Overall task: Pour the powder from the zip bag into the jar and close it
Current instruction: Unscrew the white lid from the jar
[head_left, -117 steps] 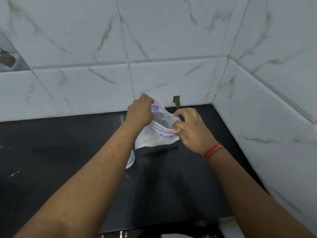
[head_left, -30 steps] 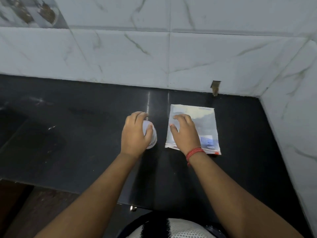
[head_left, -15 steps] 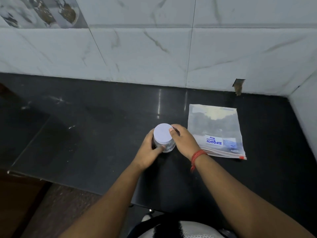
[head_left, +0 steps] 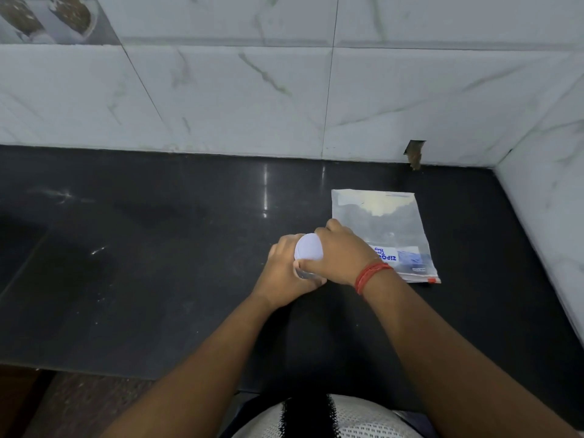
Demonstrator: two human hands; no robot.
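Note:
A small clear jar [head_left: 304, 273] with a white lid [head_left: 308, 247] stands on the black counter [head_left: 158, 263]. My left hand [head_left: 284, 273] wraps the jar's body from the left. From the right, my right hand [head_left: 339, 252] grips the lid, fingers over its far edge. The zip bag [head_left: 388, 222] lies flat on the counter just right of my right hand, its blue print toward me, with a pale patch of powder near its far end. Most of the jar is hidden by my hands.
White marble-look wall tiles [head_left: 284, 90] stand behind the counter and along its right side [head_left: 553, 200]. A small notch [head_left: 415, 153] is cut in the back tile. The counter's front edge [head_left: 142, 374] runs below my forearms.
Several seconds ago both hands held the zip bag up. The bag then went flat on the counter. Since half a second ago my right hand has closed further over the lid.

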